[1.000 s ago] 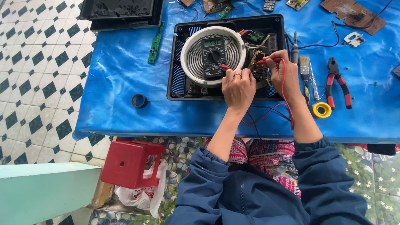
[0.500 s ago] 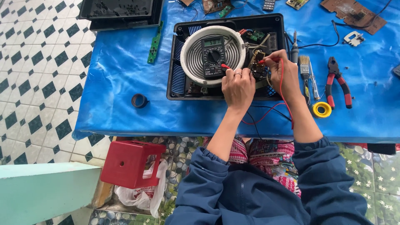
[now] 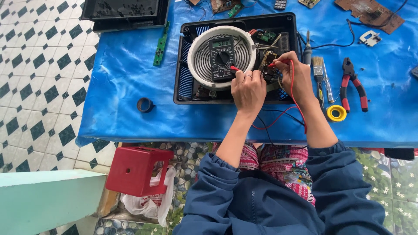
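Nearest the camera, dark blue sleeves and a patterned lap are seen, with a red plastic stool (image 3: 138, 170) standing on the pebbled floor to the left, a white bag tucked against it. The forearms are stretched forward over the edge of the worktop (image 3: 130, 113), which is covered in blue sheeting.

The left hand (image 3: 248, 87) is closed on a red-tipped probe (image 3: 235, 68), held low like a pen so that its tip can be steadied near the coil's rim. The right hand (image 3: 296, 74) is pinched on a second probe (image 3: 274, 64), its red lead (image 3: 292, 93) looping back over the wrist towards the lap. Both tips are pointed into the circuit board (image 3: 270, 69) inside the opened black cooker housing (image 3: 235, 56). The black multimeter (image 3: 222, 58) is laid face-up on the white round heating coil (image 3: 221, 58), evidently so that its display can be read while both hands are occupied.

Beside the housing, a brush (image 3: 319, 72), red-handled pliers (image 3: 353, 85) and a yellow tape roll (image 3: 336, 113) are kept within reach on the right; a dark tape roll (image 3: 146, 105) lies to the left.

The exact contact points are hidden behind the fingers, and the display digits cannot be made out reliably. Farther boards and a black tray (image 3: 126, 13) are cut off by the top edge.
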